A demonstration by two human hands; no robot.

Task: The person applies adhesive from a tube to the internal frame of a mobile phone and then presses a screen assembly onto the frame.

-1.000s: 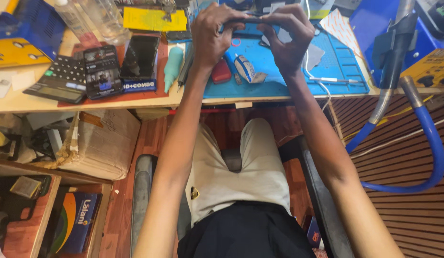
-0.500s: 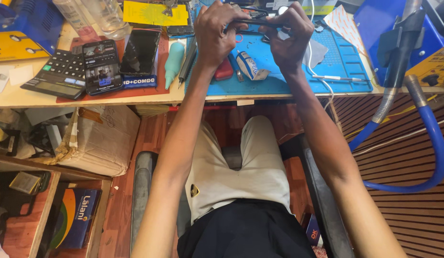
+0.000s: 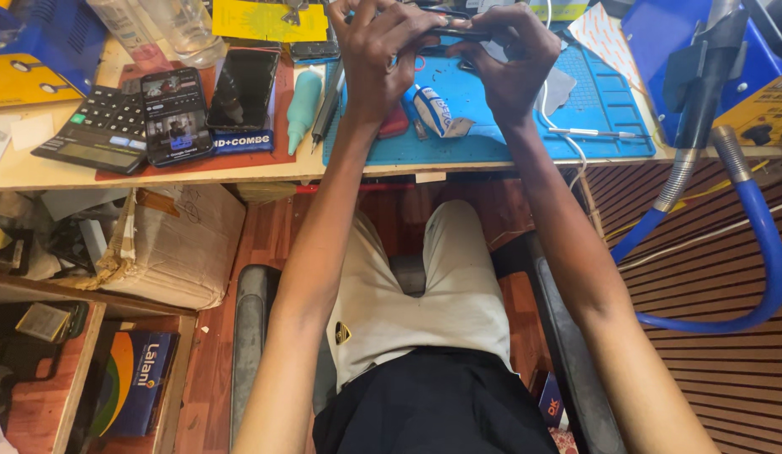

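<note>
Fingers (image 3: 383, 34) of left hand (image 3: 378, 59) and right hand (image 3: 513, 59) pinch 1 dark phone (image 3: 458, 34) by its ends, long axis left-right, above blue mat (image 3: 601, 109) on bench (image 3: 38, 172).

I'm sitting at a light wooden bench (image 3: 155, 172) with a blue work mat (image 3: 610, 109) lying on top, red mat (image 3: 265, 147) beside it on the left. Floor below is showing reddish-brown wood planks (image 3: 214, 361). A torn cardboard box (image 3: 177, 244) is sitting under the bench, left side, next to a cluttered wooden shelf (image 3: 46, 370). Dark slatted panelling (image 3: 710, 277) is running along the right, with a blue flexible hose (image 3: 761, 244) looping over it. Light is falling evenly, no hard shadows.
</note>
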